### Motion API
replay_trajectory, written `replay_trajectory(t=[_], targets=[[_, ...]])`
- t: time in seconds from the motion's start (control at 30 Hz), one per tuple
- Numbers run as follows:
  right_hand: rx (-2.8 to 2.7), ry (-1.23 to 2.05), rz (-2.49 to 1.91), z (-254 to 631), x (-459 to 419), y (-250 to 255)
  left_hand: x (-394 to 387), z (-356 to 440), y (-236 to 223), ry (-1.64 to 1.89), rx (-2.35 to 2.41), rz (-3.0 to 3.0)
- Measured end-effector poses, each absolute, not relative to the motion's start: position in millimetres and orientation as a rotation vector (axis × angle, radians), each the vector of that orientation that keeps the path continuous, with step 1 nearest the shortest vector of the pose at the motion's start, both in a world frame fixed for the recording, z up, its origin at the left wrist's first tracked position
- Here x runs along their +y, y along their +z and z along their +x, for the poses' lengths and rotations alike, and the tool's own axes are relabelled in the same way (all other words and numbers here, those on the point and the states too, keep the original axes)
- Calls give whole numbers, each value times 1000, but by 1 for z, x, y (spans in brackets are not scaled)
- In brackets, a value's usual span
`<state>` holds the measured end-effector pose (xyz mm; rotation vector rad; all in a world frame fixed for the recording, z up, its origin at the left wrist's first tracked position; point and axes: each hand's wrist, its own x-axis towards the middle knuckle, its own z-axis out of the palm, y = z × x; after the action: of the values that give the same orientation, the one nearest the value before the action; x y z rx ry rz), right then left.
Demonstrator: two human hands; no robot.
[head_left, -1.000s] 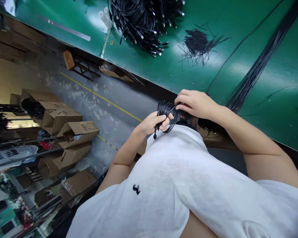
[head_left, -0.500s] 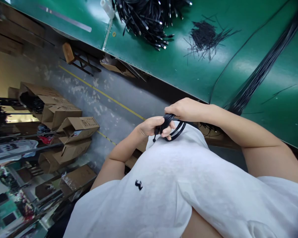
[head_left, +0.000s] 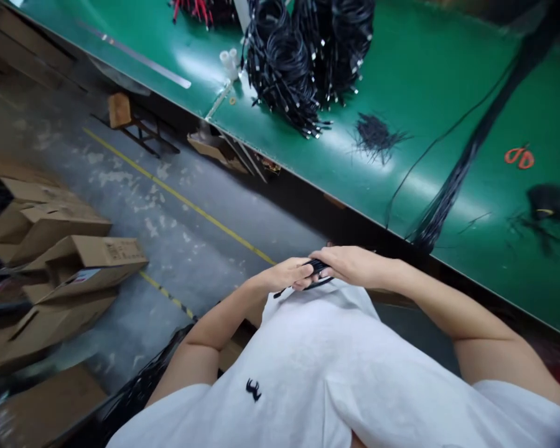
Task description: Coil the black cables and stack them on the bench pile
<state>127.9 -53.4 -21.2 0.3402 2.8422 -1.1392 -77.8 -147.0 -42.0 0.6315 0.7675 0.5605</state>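
A coiled black cable is held close in front of my white shirt. My left hand grips the coil from the left, its thumb lying over the strands. From the right, my right hand is closed around the other side, its fingers partly hidden by the back of the hand. One cable end sticks out below my left hand, and a loop hangs under both hands. Both hands are near the front edge of the green table, apart from it.
On the table lie bundles of black cables, a pile of short black ties, a long strand bundle, orange-handled scissors and a metal ruler. Cardboard boxes and a wooden stool stand on the floor at left.
My right hand has come from the coil's far side to close on it beside my left hand. The coil looks more gathered. The view has shifted, bringing the scissors into sight.
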Motion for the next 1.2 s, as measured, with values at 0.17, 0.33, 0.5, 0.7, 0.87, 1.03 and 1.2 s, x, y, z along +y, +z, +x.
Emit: replay_trajectory(t=[0.17, 0.33, 0.5, 0.7, 0.87, 1.03, 1.2], targets=[[2975, -977, 376, 117, -69, -27, -154, -88, -49, 470, 624, 467], [2903, -1347, 314, 112, -54, -21, -147, -94, -46, 421, 589, 427], [2990, -1367, 192, 100, -16, -44, -126, -94, -39, 566, 765, 354], [2800, -1590, 150, 92, 38, -77, -97, -85, -32, 458, 1347, 678], [2523, -1167, 1383, 146, 183, -112, -75, -83, -60, 476, 1714, 652], [2039, -702, 2121, 212, 336, -171, -70, -81, -68, 625, 1719, 283], [1889, -625, 2165, 230, 380, -215, -59, -69, -63, 723, 1670, 179]])
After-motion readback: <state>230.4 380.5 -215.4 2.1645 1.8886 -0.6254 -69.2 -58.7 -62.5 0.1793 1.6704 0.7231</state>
